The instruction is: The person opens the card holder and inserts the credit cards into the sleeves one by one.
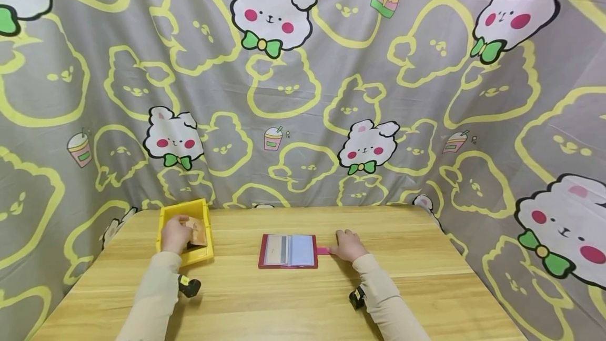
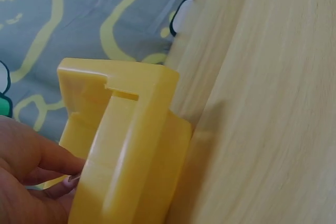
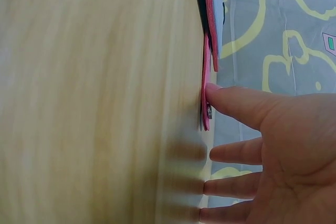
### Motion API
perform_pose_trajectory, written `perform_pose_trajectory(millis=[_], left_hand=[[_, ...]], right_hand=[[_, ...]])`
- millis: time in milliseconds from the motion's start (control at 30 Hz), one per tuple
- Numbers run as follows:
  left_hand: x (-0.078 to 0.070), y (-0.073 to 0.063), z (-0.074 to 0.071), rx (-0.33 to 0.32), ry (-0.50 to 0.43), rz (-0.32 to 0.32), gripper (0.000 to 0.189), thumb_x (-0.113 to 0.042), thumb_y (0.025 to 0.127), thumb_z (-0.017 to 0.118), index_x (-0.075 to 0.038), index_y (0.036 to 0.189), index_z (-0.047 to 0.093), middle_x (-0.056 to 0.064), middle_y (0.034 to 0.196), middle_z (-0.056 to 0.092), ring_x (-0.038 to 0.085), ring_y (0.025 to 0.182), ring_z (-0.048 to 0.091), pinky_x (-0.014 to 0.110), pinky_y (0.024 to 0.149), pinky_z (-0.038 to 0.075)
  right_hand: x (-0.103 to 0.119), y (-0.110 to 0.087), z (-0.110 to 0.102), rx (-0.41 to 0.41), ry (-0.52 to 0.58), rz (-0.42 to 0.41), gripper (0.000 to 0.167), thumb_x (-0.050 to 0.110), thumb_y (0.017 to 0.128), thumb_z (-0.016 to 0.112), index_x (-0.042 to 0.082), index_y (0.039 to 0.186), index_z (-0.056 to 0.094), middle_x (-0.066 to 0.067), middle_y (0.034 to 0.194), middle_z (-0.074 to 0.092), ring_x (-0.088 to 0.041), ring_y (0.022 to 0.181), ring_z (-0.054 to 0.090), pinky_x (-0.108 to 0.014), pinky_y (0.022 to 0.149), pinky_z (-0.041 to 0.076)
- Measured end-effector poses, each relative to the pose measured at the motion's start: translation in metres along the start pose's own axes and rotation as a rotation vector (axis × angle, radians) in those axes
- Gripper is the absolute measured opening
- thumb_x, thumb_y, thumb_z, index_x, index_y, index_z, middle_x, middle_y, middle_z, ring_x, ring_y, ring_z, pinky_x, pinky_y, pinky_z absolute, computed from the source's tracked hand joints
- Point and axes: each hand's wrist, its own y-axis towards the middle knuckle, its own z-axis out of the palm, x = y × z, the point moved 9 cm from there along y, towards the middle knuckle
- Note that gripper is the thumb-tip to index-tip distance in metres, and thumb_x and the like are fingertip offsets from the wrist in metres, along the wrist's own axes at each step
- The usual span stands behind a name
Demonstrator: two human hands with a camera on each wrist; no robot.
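Observation:
Inside a yellow plastic bin [image 1: 210, 225], my left hand [image 1: 175, 234] pinches a brownish card [image 1: 198, 232] with thumb and fingers. From the left wrist, the bin's wall [image 2: 126, 145] hides most of the card, and the fingertips of my left hand [image 2: 31, 174] meet just behind that wall. A red card holder [image 1: 260, 259] lies unfolded on the table, its clear sleeves showing a beige card on the left page and a bluish right page. My right hand [image 1: 349, 246] rests its thumb on the holder's pink strap [image 3: 206, 77]; the other fingers are spread and fairly straight.
The wooden table [image 1: 265, 304] reaches back to a grey curtain [image 1: 303, 183] printed with cartoon rabbits. Black cameras [image 1: 189, 286] are strapped to both wrists. The bin stands near the table's far left corner, with the card holder to its right.

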Motion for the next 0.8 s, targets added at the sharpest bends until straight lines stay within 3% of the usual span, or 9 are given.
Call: perform_pose_trajectory(millis=[133, 233, 500, 667, 800], left_hand=[[-0.002, 0.0, -0.003, 0.001, 0.009, 0.005, 0.05, 0.002, 0.082, 0.049, 0.012, 0.131, 0.05, 0.039, 0.127, 0.052, 0.037, 0.086, 0.059, 0.029, 0.051, 0.045], [-0.005, -0.001, -0.007, -0.024, 0.023, 0.028, 0.046, -0.001, 0.085, 0.052, 0.013, 0.129, 0.051, 0.039, 0.124, 0.055, 0.042, 0.095, 0.058, 0.032, 0.058, 0.048], [-0.021, -0.008, -0.026, -0.104, 0.064, 0.105, 0.042, -0.001, 0.083, 0.052, 0.013, 0.123, 0.056, 0.033, 0.107, 0.06, 0.039, 0.088, 0.057, 0.042, 0.072, 0.048], [-0.032, -0.012, -0.041, -0.128, 0.02, 0.103, 0.043, -0.005, 0.085, 0.054, 0.011, 0.125, 0.055, 0.032, 0.109, 0.062, 0.041, 0.095, 0.059, 0.037, 0.071, 0.047], [-0.045, -0.018, -0.048, -0.133, -0.037, 0.096, 0.045, -0.007, 0.088, 0.058, 0.006, 0.131, 0.053, 0.028, 0.114, 0.059, 0.034, 0.089, 0.059, 0.028, 0.065, 0.044]], right_hand=[[0.0, 0.001, 0.0, -0.002, -0.013, -0.004, 0.06, 0.031, 0.086, 0.073, -0.007, 0.129, 0.054, -0.034, 0.131, 0.052, -0.053, 0.123, 0.047, -0.06, 0.104, 0.041], [0.0, 0.001, 0.0, -0.001, -0.016, -0.006, 0.06, 0.031, 0.086, 0.073, -0.007, 0.129, 0.054, -0.033, 0.131, 0.052, -0.053, 0.122, 0.047, -0.06, 0.103, 0.042], [-0.001, 0.001, 0.0, -0.001, -0.019, -0.004, 0.061, 0.032, 0.085, 0.073, -0.007, 0.128, 0.054, -0.034, 0.13, 0.052, -0.053, 0.122, 0.048, -0.059, 0.104, 0.042], [-0.001, 0.001, 0.0, 0.007, -0.016, -0.002, 0.062, 0.032, 0.085, 0.073, -0.007, 0.129, 0.054, -0.034, 0.132, 0.051, -0.053, 0.123, 0.047, -0.06, 0.105, 0.041], [-0.002, 0.002, 0.0, 0.006, -0.014, -0.001, 0.061, 0.032, 0.085, 0.073, -0.007, 0.129, 0.054, -0.034, 0.132, 0.051, -0.054, 0.124, 0.046, -0.06, 0.105, 0.041]])
